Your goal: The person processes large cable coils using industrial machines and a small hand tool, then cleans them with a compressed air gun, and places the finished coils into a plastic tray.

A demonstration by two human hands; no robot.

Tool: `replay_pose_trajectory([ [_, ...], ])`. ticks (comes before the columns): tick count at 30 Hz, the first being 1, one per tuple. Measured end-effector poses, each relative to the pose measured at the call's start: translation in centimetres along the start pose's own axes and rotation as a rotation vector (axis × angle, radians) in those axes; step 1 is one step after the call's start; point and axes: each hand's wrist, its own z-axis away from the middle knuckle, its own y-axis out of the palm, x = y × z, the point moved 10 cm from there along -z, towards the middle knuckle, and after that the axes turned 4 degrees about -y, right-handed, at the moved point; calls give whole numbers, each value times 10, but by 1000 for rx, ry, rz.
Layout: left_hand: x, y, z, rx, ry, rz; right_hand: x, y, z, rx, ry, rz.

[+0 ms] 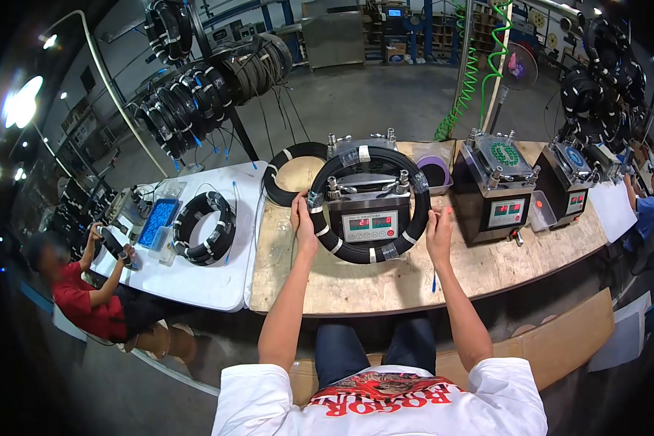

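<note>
A large black cable coil (327,236), bound with white and clear tape, is held upright before a machine (370,218) with a red digital display. My left hand (302,221) grips the coil's left side. At its right side is my right hand (439,234), fingers bent close together near the rim; whether they press on the coil is hard to tell. A blue-tipped cable end (434,283) hangs below my right hand. Behind the held coil, to the left, another black coil (272,182) lies on the wooden table (283,291).
Two more machines (498,207) (574,185) stand to the right, with a clear bin (541,211) between them. On the left white table (218,287) are a coil (184,251) and a blue parts tray (157,224). People work at both sides. Green air hoses (454,116) hang behind.
</note>
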Motion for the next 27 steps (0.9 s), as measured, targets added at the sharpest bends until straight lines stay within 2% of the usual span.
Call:
replay_pose_trajectory([
  [1,-2,-1,4,-11,50,30,-10,3,5,29,118,-70],
  [3,-10,-14,20,-117,169,-257,-4,1,16,93,361,-206],
  [4,-14,-20,30,-170,229,-399,3,0,17,123,379,-266],
  [7,-29,-25,68,-174,155,-392,11,7,23,193,445,-512],
  [8,-31,-26,78,-156,136,-378,21,7,22,214,399,-526],
  [9,-38,-22,86,-94,202,-285,30,8,22,233,354,-541],
  [11,-56,-8,104,23,228,-396,41,6,21,317,313,-512],
  [12,-64,-1,111,82,242,-449,52,1,17,346,227,-418],
  [13,-65,0,114,131,273,-552,65,-3,12,372,136,-323],
  [16,-111,29,139,372,561,-916,95,-12,2,498,-41,-87],
  [18,-129,42,146,453,529,-1083,100,-10,2,587,-122,60],
  [20,-143,57,148,541,538,-1157,120,-17,-6,526,-231,88],
  [22,-161,81,148,584,782,-1245,157,-26,-23,506,-334,155],
  [23,-166,94,148,605,902,-1285,156,-22,-30,489,-342,77],
  [26,-178,127,130,586,979,-1164,150,-10,-53,444,-329,-96],
  [27,-177,141,123,614,972,-1223,150,-6,-62,437,-309,-114],
])
